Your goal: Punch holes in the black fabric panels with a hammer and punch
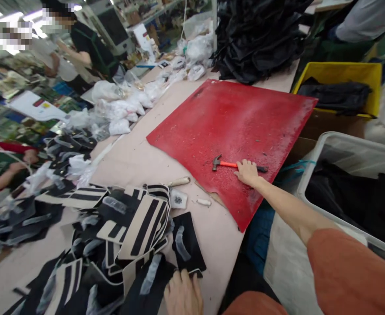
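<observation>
A claw hammer (227,164) with a red and black handle lies across the red mat (225,118), its metal head pointing left. My right hand (246,173) is closed around the handle. At the bottom, my left hand (183,294) has its fingers bent over the edge of a black fabric panel (157,280) with a clear plastic-covered strip on it. The fingertips partly hide that edge. Just beyond lies another black panel (194,245) with a similar strip. To the left, black and cream striped panels (143,227) are heaped on the table.
Near the mat are a wooden-handled tool (179,181), a small white piece (203,202) and a clear container (178,199). White bags (123,105) line the far side. Black fabric (258,39) is piled behind. A yellow bin (336,70) and white bin (310,170) stand right. People are at left.
</observation>
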A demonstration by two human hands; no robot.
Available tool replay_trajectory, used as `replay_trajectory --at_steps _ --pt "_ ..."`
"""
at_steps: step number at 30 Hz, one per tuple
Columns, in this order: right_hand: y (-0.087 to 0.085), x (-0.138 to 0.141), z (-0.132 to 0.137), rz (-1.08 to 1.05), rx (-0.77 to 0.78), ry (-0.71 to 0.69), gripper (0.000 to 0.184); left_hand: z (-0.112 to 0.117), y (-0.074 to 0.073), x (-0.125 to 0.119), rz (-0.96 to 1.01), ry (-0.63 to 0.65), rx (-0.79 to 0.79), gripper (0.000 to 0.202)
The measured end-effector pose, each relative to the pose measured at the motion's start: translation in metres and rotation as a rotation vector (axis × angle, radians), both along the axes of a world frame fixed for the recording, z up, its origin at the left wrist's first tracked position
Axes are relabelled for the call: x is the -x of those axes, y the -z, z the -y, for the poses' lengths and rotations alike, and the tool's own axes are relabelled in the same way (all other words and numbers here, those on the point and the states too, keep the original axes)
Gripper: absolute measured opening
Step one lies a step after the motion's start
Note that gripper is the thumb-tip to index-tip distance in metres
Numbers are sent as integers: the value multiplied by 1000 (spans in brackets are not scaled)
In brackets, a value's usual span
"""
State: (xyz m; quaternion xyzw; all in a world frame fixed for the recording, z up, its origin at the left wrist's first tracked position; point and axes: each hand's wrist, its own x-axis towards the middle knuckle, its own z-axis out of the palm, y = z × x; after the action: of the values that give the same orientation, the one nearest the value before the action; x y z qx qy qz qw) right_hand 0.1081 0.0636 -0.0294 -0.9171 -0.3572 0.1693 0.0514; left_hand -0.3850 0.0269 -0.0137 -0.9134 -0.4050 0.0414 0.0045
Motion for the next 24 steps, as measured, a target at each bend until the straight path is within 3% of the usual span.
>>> replay_trajectory --at_steps 3,5,7,10,13,17,20,24 --pt "12 6 -5 -50 44 -37 32 -4 26 -19 -23 163 32 45" --pt "17 17 -9 -98 64 -29 31 -11 43 -10 -52 324 118 56" --pt "19 33 -12 -135 76 4 32 -23 58 18 -128 368 180 51" --pt "21 69 -11 -168 59 15 32 -44 72 76 -249 264 189 41" --pt "25 116 -13 -215 19 -51 33 -62 72 121 -317 209 215 43" --pt "33 175 -29 -305 12 -144 29 -62 60 139 -305 235 284 48" --pt "39 196 -40 -343 46 -164 31 -39 51 136 -231 213 270 48" --pt "41 193 -51 -381 60 -135 24 18 48 136 -90 156 162 46"
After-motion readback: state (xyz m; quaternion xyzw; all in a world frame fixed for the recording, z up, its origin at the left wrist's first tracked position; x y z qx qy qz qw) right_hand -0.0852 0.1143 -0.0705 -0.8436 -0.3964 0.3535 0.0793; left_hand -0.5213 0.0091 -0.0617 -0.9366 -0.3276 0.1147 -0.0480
